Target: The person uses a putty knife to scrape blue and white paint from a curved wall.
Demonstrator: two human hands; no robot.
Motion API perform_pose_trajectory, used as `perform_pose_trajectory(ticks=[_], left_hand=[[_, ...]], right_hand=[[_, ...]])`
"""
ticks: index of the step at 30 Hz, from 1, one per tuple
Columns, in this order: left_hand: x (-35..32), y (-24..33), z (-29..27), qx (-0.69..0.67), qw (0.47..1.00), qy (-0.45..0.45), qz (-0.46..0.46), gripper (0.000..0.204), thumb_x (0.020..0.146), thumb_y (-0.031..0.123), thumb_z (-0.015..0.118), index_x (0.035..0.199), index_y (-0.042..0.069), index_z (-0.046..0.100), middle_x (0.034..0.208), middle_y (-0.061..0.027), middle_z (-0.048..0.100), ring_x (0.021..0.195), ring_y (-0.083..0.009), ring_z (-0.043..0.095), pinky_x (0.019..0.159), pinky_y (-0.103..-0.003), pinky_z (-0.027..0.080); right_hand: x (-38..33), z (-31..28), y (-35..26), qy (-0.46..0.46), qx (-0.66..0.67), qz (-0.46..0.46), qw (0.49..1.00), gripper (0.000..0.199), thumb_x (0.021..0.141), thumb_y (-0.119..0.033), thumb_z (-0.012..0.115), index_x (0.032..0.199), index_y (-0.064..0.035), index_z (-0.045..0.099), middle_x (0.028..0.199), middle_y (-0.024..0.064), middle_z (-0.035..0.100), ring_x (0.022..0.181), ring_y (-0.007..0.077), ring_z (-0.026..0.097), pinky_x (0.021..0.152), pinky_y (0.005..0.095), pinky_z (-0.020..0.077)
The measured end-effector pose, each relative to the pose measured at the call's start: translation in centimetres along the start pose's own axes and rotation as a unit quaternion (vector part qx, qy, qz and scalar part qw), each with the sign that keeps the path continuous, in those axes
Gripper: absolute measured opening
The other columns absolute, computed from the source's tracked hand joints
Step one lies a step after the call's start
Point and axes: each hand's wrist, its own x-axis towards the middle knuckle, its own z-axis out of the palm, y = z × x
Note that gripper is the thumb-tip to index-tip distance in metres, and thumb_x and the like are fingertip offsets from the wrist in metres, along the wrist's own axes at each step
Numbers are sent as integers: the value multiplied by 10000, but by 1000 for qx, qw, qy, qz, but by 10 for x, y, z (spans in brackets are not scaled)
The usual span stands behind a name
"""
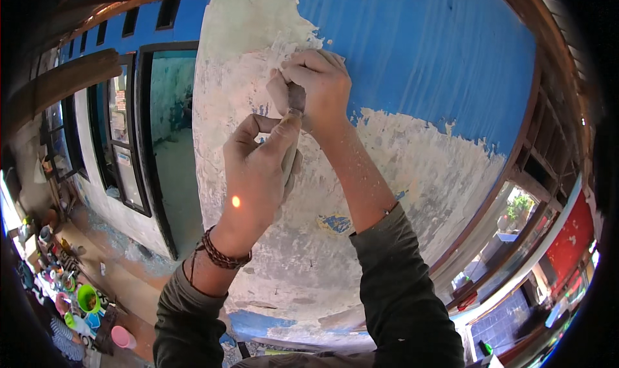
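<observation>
A wall (271,265) with blue paint peeled off in large patches stands right in front of me. High on it, at the ragged edge of the blue paint (419,58), my right hand (319,87) is closed around a small flat grey piece (296,98) that looks like a scraper blade. Just below, my left hand (258,155) pinches the piece's lower end between thumb and fingers. The fingers of both hands look dusty. Much of the grey piece is hidden in my grip, so its full shape cannot be made out.
On the left are a dark-framed doorway (145,142) and a window (122,136). A rough wooden beam (64,87) juts in at upper left. Buckets, including a pink one (122,337) and a green one (88,298), stand among clutter at lower left. Window openings (509,219) lie to the right.
</observation>
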Motion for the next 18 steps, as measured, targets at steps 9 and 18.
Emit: perform_pose_trajectory(ticks=[9, 18], left_hand=[[15, 4, 2, 30, 999, -32, 26, 237, 891, 181, 675, 843, 14, 514, 591, -9, 530, 448, -49, 444, 404, -210, 317], [17, 3, 9, 63, 998, 11, 22, 212, 865, 214, 672, 811, 98, 502, 675, 36, 503, 504, -32, 457, 423, -177, 356]], right_hand=[[11, -5, 9, 33, -17, -24, 999, 135, 600, -162, 732, 683, -91, 653, 799, 30, 611, 797, 267, 598, 762, 391, 460], [18, -5, 20, -14, -31, -10, 999, 153, 603, -131, 720, 742, -80, 680, 755, 38, 624, 761, 269, 608, 692, 366, 458]])
